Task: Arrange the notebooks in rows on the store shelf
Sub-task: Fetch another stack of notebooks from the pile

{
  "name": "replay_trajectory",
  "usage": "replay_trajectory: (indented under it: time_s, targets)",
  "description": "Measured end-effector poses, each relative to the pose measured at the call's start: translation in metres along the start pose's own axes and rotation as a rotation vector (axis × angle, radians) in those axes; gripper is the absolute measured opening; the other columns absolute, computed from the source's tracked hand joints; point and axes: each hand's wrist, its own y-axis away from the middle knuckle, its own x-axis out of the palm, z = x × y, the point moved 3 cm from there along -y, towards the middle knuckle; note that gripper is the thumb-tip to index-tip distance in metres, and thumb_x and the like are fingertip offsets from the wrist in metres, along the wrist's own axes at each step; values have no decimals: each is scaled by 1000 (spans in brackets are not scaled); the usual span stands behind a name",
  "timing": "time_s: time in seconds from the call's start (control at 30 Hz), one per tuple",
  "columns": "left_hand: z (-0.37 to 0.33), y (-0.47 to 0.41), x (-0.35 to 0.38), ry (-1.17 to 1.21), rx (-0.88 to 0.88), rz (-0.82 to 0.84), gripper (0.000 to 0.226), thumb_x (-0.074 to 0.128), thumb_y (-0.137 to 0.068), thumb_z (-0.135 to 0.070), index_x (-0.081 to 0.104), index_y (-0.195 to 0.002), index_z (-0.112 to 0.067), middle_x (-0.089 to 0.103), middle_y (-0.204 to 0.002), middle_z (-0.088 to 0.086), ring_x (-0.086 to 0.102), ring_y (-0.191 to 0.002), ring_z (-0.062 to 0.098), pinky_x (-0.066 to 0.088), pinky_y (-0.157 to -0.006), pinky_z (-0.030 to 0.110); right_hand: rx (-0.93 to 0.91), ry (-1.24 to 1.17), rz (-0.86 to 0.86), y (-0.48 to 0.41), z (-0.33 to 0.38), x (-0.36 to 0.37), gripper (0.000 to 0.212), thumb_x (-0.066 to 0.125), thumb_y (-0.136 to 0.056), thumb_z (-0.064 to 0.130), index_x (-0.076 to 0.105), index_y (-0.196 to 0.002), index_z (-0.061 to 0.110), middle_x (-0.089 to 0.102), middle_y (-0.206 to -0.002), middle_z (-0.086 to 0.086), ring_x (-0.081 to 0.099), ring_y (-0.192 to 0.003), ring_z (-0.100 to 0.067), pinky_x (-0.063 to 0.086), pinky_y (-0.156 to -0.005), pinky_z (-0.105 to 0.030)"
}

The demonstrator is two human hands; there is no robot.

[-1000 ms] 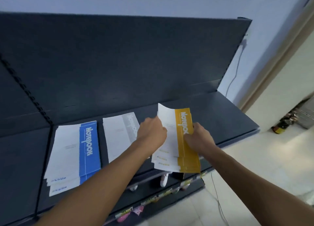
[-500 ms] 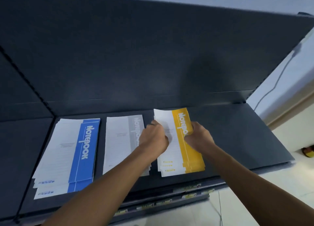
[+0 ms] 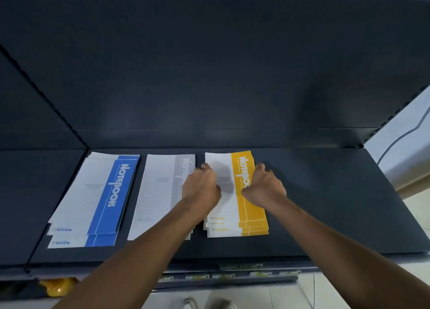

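Observation:
Three stacks of notebooks lie side by side on the dark shelf (image 3: 325,204). The blue-and-white stack (image 3: 93,199) is at the left, a little fanned out. A grey-and-white stack (image 3: 160,192) lies in the middle. The yellow-and-white stack (image 3: 235,225) lies flat at the right. My left hand (image 3: 201,187) grips this stack's left edge with curled fingers. My right hand (image 3: 264,187) grips its right edge, thumb on the yellow cover.
The shelf's tall dark back panel (image 3: 209,76) rises behind the stacks. Bare shelf extends right of the yellow stack. A lower shelf edge with price tags (image 3: 232,274) and a yellow object (image 3: 58,286) show below. A wall and cable (image 3: 404,132) are at the right.
The yellow stack, lifted and tilted a second ago, has come down flat on the shelf and been pushed back beside the grey stack. Both hands stayed on its edges.

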Motion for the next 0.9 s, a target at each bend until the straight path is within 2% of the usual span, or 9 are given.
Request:
replay_trajectory:
  time_s: [0.13, 0.2, 0.33, 0.47, 0.57, 0.7, 0.9]
  targets:
    - [-2, 2, 5, 8, 1, -28, 44, 67, -91, -20, 47, -128, -5, 64, -115, 11, 65, -99, 30, 45, -63, 28, 4, -6, 38, -3, -5, 0, 61, 71, -81, 18, 37, -131, 12, 52, -111, -5, 59, -94, -24, 44, -58, -30]
    - [-3, 2, 6, 7, -2, -31, 46, 67, -92, -23, 46, -130, -6, 64, -117, 10, 65, -101, 30, 45, -63, 27, 2, 17, 47, -3, -7, -1, 65, 72, -81, 18, 35, -134, 12, 47, -113, -5, 54, -94, -23, 44, -62, -30]
    - [-1, -1, -1, -19, -2, -71, 39, 62, -94, -28, 48, -124, -8, 64, -109, 9, 65, -95, 28, 43, -62, 31, -55, 95, -5, -2, -5, -7, 67, 72, -81, 23, 35, -137, 13, 44, -127, -9, 52, -113, -28, 43, -66, -33]
    - [11, -4, -24, 2, 24, -130, 30, 57, -95, -33, 50, -115, -11, 61, -93, 3, 60, -79, 22, 45, -60, 32, -214, 81, -87, 1, 16, -21, 53, 69, -86, 29, 42, -129, 12, 45, -128, -9, 50, -116, -27, 43, -68, -34]
    - [27, -7, -47, 2, 58, -163, 32, 56, -96, -37, 55, -119, -15, 68, -102, 6, 66, -86, 24, 53, -69, 33, -371, 67, -137, 6, 49, -30, 51, 65, -89, 29, 43, -132, 14, 47, -127, -8, 52, -115, -27, 44, -71, -35]
    - [66, -1, -78, -42, 43, -199, 36, 57, -96, -44, 58, -122, -19, 70, -108, 3, 67, -91, 22, 53, -73, 31, -544, -9, -203, 20, 101, -33, 49, 62, -93, 29, 40, -135, 17, 52, -129, -6, 58, -113, -27, 43, -72, -33]
    - [146, 24, -120, 23, -66, -197, 27, 54, -95, -38, 59, -112, -16, 70, -98, 7, 66, -79, 27, 58, -74, 40, -724, 42, -134, 50, 179, -11, 49, 58, -94, 28, 38, -137, 17, 52, -132, -6, 61, -104, -29, 50, -78, -38]
